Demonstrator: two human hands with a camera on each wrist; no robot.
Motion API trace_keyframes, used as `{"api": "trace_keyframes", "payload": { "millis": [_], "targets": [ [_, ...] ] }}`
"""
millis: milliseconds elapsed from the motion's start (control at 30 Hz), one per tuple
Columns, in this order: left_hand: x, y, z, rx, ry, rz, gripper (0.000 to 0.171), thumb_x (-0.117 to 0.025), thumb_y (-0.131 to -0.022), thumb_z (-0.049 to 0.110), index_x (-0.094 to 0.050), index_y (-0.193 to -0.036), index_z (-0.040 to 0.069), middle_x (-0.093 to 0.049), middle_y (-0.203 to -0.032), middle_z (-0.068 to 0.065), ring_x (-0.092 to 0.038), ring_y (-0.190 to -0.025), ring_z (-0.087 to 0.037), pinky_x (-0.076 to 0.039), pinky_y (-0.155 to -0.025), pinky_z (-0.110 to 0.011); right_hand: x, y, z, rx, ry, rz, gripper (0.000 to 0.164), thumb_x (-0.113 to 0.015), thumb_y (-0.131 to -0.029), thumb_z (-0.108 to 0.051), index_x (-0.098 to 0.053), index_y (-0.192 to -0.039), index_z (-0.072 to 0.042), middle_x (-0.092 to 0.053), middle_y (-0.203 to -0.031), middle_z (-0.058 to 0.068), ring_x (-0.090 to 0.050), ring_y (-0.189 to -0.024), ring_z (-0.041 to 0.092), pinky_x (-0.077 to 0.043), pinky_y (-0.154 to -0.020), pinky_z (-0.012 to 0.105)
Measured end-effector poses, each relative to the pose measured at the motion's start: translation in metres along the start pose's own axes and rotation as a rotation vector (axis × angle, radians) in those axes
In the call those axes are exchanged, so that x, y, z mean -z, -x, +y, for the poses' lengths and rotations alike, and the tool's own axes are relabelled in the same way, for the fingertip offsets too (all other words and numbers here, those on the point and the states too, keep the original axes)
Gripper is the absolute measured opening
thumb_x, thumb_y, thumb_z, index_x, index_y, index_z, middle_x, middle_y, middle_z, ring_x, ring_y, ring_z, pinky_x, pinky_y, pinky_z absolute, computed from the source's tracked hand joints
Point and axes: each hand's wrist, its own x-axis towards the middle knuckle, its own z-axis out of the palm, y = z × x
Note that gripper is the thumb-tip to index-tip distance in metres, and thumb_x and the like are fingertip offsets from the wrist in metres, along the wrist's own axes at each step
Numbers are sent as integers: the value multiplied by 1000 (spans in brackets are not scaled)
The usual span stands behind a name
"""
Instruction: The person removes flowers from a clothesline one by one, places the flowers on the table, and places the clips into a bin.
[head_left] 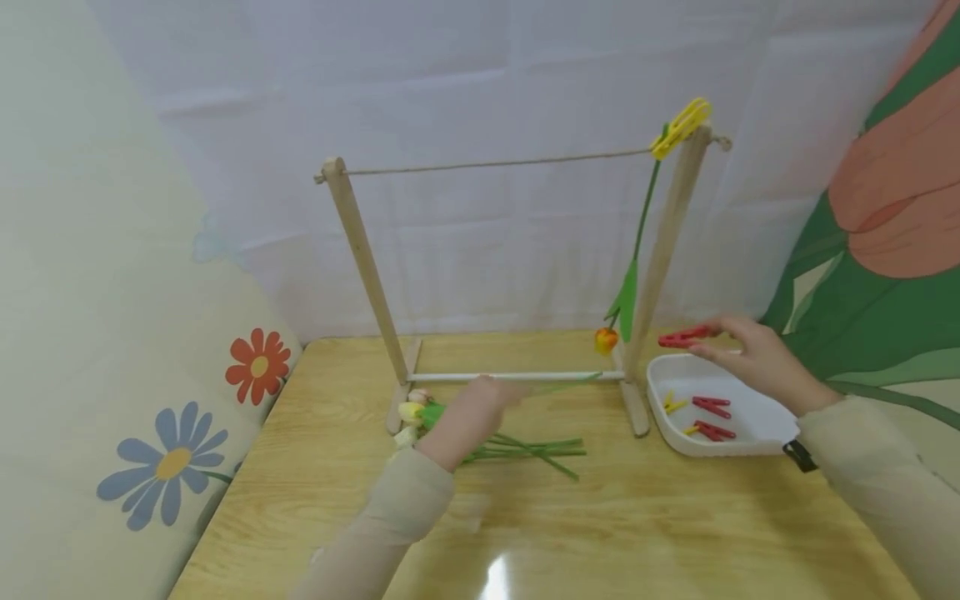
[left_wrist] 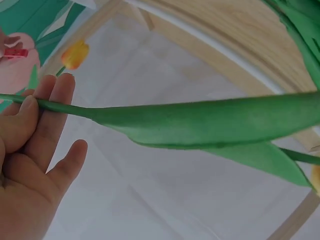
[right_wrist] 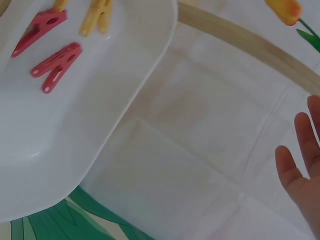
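Observation:
My left hand pinches the green stem of an artificial tulip between thumb and fingers. Broad leaves of that tulip stretch across the left wrist view, and a bit of yellow bloom shows at its right edge. In the head view the hand is above a bunch of tulips on the table. Over the white tray, my right hand grips a red clothespin by fingertips and thumb. The right wrist view shows these fingers only partly, and the clothespin is out of that frame.
A wooden frame with a string across its top stands behind the hands. From the string's right end a yellow clothespin hangs an orange tulip bloom-down. Red clothespins and yellow clothespins lie in the tray.

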Motion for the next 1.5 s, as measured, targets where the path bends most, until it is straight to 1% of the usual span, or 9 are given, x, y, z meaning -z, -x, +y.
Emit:
{"api": "trace_keyframes", "payload": {
  "millis": [100, 167, 267, 433, 633, 967, 1267, 1367, 1500],
  "targets": [
    [-8, 2, -1, -36, -56, 18, 56, -51, -74, -28, -66, -119, 1, -70, -112, -10, -67, -100, -24, -53, -92, -33, 0, 0, 6, -7, 5, -44, 26, -68, -92, -16, -64, -103, 7, -63, -101, 25, -57, -96, 42, -46, -76, 50],
    [-13, 4, -2, -42, -87, 10, 55, -53, -74, -27, -66, -120, 1, -69, -114, -10, -66, -103, -24, -50, -96, -35, -1, 0, 11, -4, 9, -63, 25, -69, -91, -15, -65, -102, 7, -64, -99, 24, -58, -94, 40, -47, -76, 50],
    [-19, 5, -2, -25, -114, -27, 55, -51, -76, -26, -65, -122, 1, -68, -118, -10, -65, -107, -24, -47, -100, -38, -1, 0, 18, 18, 28, -71, 22, -70, -90, -13, -66, -100, 6, -66, -95, 19, -59, -91, 32, -49, -74, 45],
    [-26, 7, -2, -6, -167, -82, 56, -51, -78, -26, -65, -123, 4, -66, -122, -7, -63, -112, -22, -44, -104, -39, -3, 0, 29, 97, 54, -49, 14, -74, -85, -10, -69, -93, 1, -68, -88, 8, -57, -83, 9, -50, -68, 36],
    [-34, 9, -2, -25, -246, -109, 50, -56, -81, -21, -67, -120, 8, -68, -118, -5, -65, -107, -19, -47, -101, -39, -7, -1, 41, 166, 123, -52, 15, -79, -78, -8, -70, -89, -2, -66, -81, 0, -59, -75, 16, -49, -62, 30],
    [-46, 11, -6, -10, -283, -135, 47, -64, -80, -15, -68, -119, 11, -70, -113, -3, -66, -100, -17, -53, -89, -28, -5, -2, 50, 21, 96, -222, 18, -72, -87, -10, -66, -97, 3, -67, -86, 3, -60, -80, 19, -50, -68, 34],
    [-53, 12, -10, 2, -301, -149, 45, -64, -80, -15, -69, -117, 10, -71, -109, -4, -66, -98, -18, -53, -89, -31, -7, -6, 62, 19, 77, -274, 16, -73, -85, -7, -66, -95, 3, -66, -85, 2, -58, -78, 16, -50, -68, 33],
    [-59, 11, -12, -5, -345, -165, 42, -65, -81, -11, -70, -115, 12, -71, -108, -3, -66, -97, -17, -51, -90, -32, -9, -8, 67, -21, 61, -313, 15, -73, -86, -8, -66, -95, 1, -64, -84, 2, -56, -77, 15, -48, -66, 32],
    [-71, 8, -14, -26, -414, -197, 36, -67, -82, -4, -71, -112, 15, -72, -105, -1, -66, -95, -14, -50, -86, -30, -13, -9, 72, -117, 32, -391, 17, -71, -88, -12, -64, -96, 1, -62, -84, 2, -54, -77, 16, -46, -64, 31]
  ]
}}
